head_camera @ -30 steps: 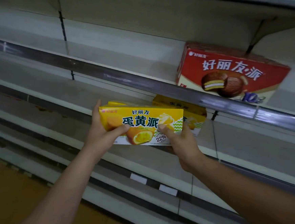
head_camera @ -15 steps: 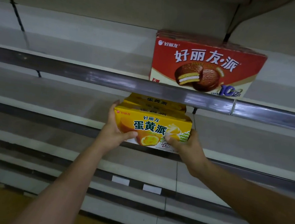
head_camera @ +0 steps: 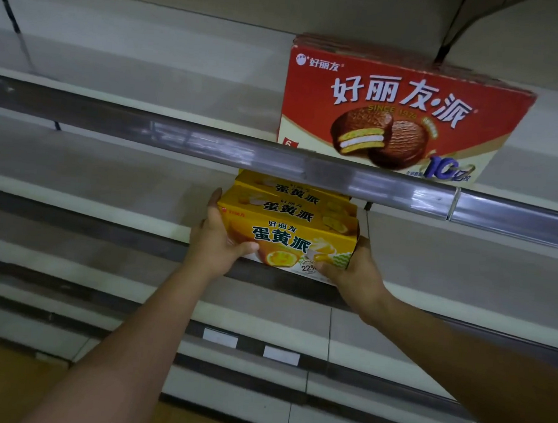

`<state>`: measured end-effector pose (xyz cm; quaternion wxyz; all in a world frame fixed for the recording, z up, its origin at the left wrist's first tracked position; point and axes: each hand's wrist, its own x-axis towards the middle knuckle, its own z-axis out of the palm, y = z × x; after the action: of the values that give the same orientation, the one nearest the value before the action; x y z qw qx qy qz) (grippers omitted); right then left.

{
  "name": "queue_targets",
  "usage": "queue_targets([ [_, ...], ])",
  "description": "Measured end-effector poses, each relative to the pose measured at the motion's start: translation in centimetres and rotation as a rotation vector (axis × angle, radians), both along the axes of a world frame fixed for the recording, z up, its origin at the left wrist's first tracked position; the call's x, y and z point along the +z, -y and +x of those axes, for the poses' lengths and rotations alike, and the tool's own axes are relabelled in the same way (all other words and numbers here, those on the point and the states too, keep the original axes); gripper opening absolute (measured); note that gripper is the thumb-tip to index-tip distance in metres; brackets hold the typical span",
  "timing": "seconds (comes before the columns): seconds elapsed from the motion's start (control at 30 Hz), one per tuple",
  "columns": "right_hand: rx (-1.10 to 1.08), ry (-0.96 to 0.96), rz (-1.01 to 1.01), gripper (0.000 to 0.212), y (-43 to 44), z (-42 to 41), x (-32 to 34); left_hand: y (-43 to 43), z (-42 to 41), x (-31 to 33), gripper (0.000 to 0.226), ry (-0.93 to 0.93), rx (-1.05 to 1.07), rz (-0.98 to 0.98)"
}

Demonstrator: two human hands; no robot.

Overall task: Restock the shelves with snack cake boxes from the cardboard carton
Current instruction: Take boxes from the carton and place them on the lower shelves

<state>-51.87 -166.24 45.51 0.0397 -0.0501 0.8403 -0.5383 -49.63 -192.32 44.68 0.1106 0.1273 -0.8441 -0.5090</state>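
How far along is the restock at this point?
Done: a red box stands on the upper shelf; at least one rear yellow box sits on the shelf below. In hand: left hand and right hand grip a front yellow box there. Left: long bare shelf stretches; carton out of view.

A yellow snack cake box (head_camera: 287, 242) sits upright at the front edge of the middle shelf (head_camera: 88, 203), printed face outward. The left hand (head_camera: 215, 243) and right hand (head_camera: 356, 274) grip its two ends. At its 12 o'clock, two more yellow boxes (head_camera: 291, 209) line up behind it, touching. At 1 o'clock, a larger red snack cake box (head_camera: 395, 113) stands upright on the upper shelf (head_camera: 176, 136), turned slightly.
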Motion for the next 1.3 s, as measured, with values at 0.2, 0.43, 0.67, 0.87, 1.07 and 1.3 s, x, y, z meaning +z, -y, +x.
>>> queue_targets([
  [0.2,0.020,0.002,-0.054,0.074,-0.1,0.4,0.8,0.1,0.9,0.5,0.135,0.004,0.013,-0.085],
  [0.43,-0.016,-0.224,0.022,0.073,0.8,2.5,3.7,2.3,3.8,2.1,0.136,-0.041,0.004,-0.135],
  [0.67,-0.024,-0.532,0.206,0.081,2.4,6.4,5.1,5.4,9.6,2.4,0.125,-0.031,0.039,-0.066],
  [0.87,0.237,-0.554,0.272,0.074,7.8,10.2,2.4,9.6,16.8,0.4,0.122,0.056,0.113,-0.038],
  [1.07,0.449,-0.433,0.230,0.071,15.0,12.8,-2.7,13.9,24.7,-3.8,0.118,0.158,0.284,0.043],
  [1.3,0.687,-0.351,0.204,0.069,22.0,16.2,-9.0,15.9,33.4,-10.2,0.109,0.248,0.512,0.116],
])
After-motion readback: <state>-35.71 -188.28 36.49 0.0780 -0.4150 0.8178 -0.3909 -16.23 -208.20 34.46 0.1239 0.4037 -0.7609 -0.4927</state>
